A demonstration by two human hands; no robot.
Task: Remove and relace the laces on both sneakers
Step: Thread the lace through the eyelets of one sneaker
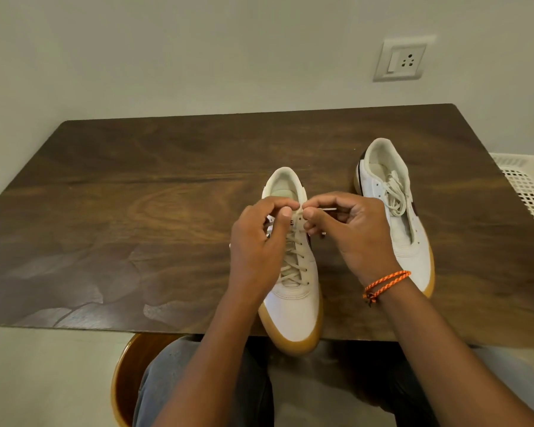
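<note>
One brown table (136,211) holds two white shoes. The near shoe (293,303) is laced up to the top; the far shoe (413,251) has no laces in its holes, just a loose lace (393,192) piled on it. Two hands work at the near shoe's top: the left hand (256,241) pinches lace there, and the right hand (349,229) pinches a lace end. This looks like the last holes or the knot. Next they must pull it snug.
</note>
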